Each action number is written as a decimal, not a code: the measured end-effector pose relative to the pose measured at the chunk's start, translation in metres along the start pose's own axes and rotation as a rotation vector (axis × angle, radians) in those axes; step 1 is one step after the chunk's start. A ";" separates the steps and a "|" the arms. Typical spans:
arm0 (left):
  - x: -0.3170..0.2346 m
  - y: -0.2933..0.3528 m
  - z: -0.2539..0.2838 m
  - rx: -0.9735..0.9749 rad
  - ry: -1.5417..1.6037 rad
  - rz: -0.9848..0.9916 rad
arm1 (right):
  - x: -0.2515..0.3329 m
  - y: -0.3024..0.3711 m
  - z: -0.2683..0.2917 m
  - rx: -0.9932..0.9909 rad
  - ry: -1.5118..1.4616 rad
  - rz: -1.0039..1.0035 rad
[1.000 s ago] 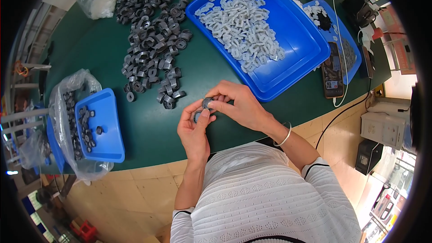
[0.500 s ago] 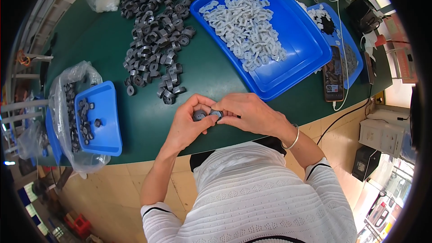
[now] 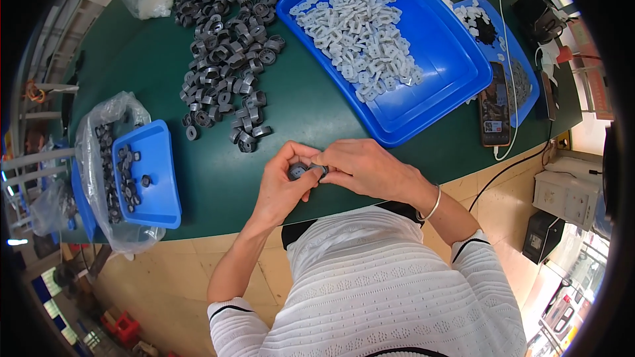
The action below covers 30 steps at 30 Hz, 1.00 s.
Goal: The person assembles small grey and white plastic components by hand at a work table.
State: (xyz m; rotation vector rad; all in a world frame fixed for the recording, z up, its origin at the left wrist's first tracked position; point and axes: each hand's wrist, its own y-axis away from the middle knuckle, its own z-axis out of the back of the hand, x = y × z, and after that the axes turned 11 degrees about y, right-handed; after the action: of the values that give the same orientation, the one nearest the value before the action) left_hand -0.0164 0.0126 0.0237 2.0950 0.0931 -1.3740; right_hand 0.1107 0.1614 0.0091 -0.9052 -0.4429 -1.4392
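Note:
My left hand (image 3: 283,182) is closed round a dark grey round plastic part (image 3: 297,170), held near the table's front edge. Against it, my right hand (image 3: 360,166) pinches a second small grey round part (image 3: 321,170) between thumb and fingers. The two parts sit side by side, touching or almost so; the fingers cover much of both. Beyond my hands lies a heap of dark grey ring-shaped parts (image 3: 228,59). A large blue tray (image 3: 436,82) with many small white plastic pieces (image 3: 370,36) stands to the right of that heap.
At the left, a small blue tray (image 3: 173,188) holds a few dark parts, beside a clear plastic bag (image 3: 89,152) of similar ones. A phone (image 3: 495,109) with a white cable lies by another blue tray (image 3: 526,82) at the right. The green table (image 3: 218,185) ends just before my body.
Both hands stay together at almost the same place, still gripping the two grey parts. The part in my right hand seems slightly turned. The whole view has shifted a little.

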 end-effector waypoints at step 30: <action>0.014 0.010 -0.006 -0.045 0.188 -0.094 | 0.012 -0.001 0.003 0.064 -0.051 -0.258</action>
State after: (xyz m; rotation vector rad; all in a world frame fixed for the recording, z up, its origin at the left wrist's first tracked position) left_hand -0.0011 0.0044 0.0175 2.2019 0.3005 -1.2129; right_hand 0.1126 0.1561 0.0203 -0.8575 -0.6596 -1.6287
